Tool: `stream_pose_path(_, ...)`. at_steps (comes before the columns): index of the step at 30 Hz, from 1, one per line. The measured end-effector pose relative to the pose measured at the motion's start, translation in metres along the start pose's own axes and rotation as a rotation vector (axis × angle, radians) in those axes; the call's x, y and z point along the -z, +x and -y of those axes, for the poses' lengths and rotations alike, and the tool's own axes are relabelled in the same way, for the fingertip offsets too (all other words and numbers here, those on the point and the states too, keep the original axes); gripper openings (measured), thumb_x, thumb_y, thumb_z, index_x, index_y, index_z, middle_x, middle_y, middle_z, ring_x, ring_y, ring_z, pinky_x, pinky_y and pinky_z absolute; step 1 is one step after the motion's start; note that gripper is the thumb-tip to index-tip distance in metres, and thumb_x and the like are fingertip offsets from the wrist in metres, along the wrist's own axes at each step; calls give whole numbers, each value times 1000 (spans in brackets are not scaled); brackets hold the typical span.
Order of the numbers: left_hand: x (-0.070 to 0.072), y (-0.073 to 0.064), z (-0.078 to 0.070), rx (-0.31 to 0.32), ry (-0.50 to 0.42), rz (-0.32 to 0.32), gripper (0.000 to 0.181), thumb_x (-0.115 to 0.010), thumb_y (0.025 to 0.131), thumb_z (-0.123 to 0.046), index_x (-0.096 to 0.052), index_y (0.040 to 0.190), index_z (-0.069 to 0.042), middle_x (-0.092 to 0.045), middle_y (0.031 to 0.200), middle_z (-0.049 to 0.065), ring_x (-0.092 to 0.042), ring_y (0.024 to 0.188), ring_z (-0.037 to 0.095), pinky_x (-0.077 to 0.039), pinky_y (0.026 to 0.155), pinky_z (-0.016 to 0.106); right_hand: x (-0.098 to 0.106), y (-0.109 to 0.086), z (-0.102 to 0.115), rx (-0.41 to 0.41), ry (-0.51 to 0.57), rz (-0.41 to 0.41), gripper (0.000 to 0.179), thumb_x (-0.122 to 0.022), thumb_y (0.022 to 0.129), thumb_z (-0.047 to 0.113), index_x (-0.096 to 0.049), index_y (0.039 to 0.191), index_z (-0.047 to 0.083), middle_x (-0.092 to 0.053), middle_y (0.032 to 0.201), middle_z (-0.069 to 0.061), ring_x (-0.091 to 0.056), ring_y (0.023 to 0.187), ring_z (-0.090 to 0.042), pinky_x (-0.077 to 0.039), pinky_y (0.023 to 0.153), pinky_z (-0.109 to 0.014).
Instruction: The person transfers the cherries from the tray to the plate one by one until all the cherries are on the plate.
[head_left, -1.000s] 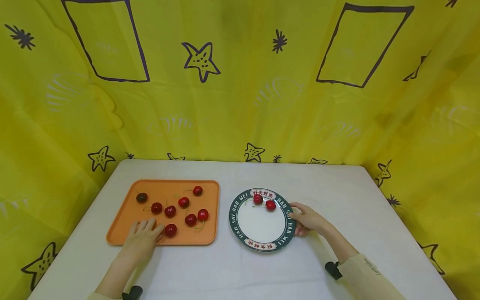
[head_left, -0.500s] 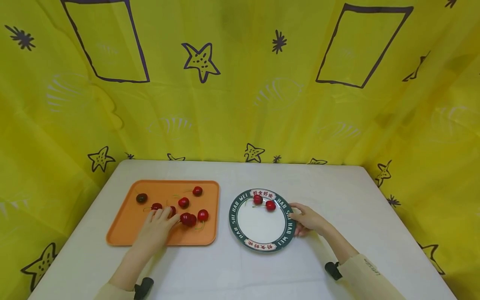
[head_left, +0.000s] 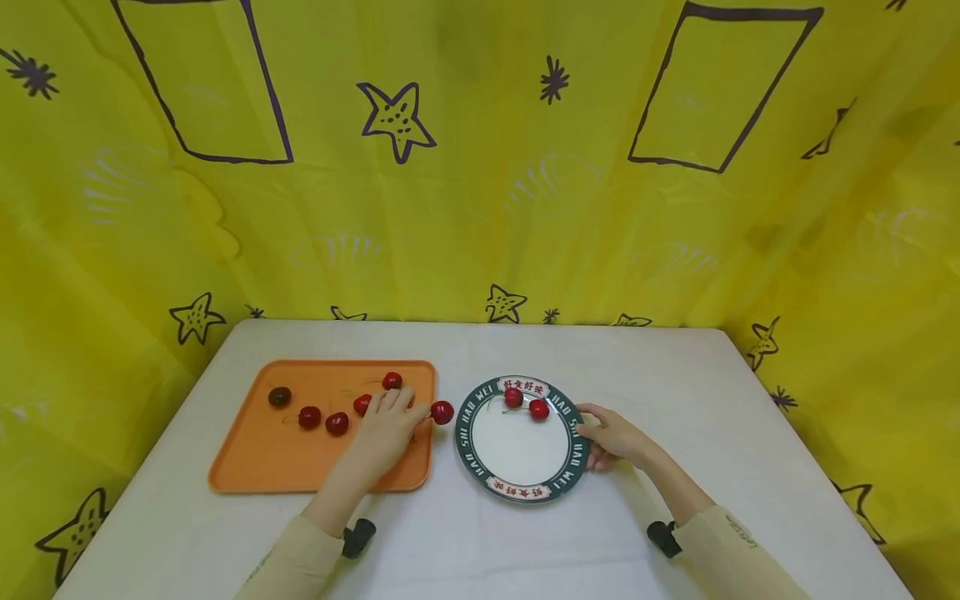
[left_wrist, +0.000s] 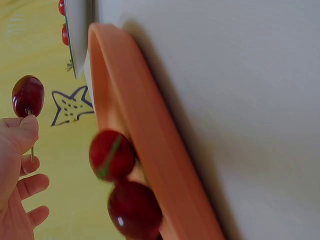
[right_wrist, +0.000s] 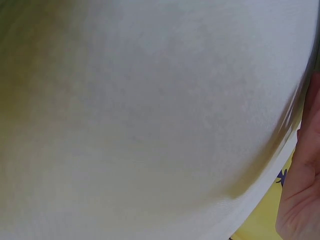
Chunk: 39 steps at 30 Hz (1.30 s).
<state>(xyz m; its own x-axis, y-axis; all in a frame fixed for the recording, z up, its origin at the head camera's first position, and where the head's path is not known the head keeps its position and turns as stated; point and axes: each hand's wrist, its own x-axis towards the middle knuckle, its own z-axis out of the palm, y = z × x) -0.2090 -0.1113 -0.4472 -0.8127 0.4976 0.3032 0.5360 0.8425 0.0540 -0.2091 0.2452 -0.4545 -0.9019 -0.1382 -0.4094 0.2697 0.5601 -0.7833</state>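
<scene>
By the left hand [head_left: 381,437], a round, glossy red cherry [head_left: 442,412] is pinched at its thin stem [left_wrist: 32,150], fruit turned toward and just left of the round, white, dark-green-rimmed plate [head_left: 521,450], whose right edge is gripped by the right hand [head_left: 613,438].

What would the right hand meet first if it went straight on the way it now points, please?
The plate, whose rim the right hand is touching; going on would probably push it roughly toward the orange tray.
</scene>
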Motion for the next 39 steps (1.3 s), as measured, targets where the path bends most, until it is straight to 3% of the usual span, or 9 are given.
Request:
stream_pose_path(6, -7, 26, -17, -27, -19, 23, 11, -57, 89, -18, -55, 99, -20, -44, 97, 7, -45, 102, 29, -32, 96, 49, 0, 1, 0, 2, -3, 1, 47, -47, 95, 18, -33, 138, 7, -58, 57, -8, -53, 42, -14, -47, 44, -23)
stream_pose_path(14, -16, 46, -36, -31, 13, 152, 34, -63, 85, -11, -55, 115, -23, -45, 108, 8, -42, 108, 26, -31, 101, 48, 1, 1, 1, 3, -2, 5, 47, -47, 95, 19, -32, 138, 7, -58, 58, -7, -53, 42, -14, -47, 45, -23)
stream_pose_path(24, -30, 53, -49, -74, 99, 264, 35, -48, 93, -16, -53, 127, -25, -44, 132, 9, -39, 118, 26, -25, 105, 45, 0, 0, 1, 8, 3, 7, 47, -46, 95, 18, -32, 139, 6, -58, 57, -8, -53, 42, -14, -47, 44, -23)
stream_pose_path(31, -33, 56, -54, -116, 190, 265, 38, -50, 92, -10, -53, 126, -24, -44, 131, 7, -41, 114, 24, -28, 104, 42, 0, -1, 1, 4, -1, 2, 47, -47, 95, 18, -33, 138, 7, -57, 57, -8, -53, 41, -14, -47, 44, -23)
stream_pose_path(39, -40, 59, -53, -110, 250, 290, 40, -53, 91, -11, -51, 127, -26, -43, 130, 5, -40, 113, 23, -29, 103, 42, 1, -1, 1, 9, 3, 5, 46, -46, 95, 17, -32, 139, 6, -57, 56, -7, -53, 41, -14, -46, 44, -23)
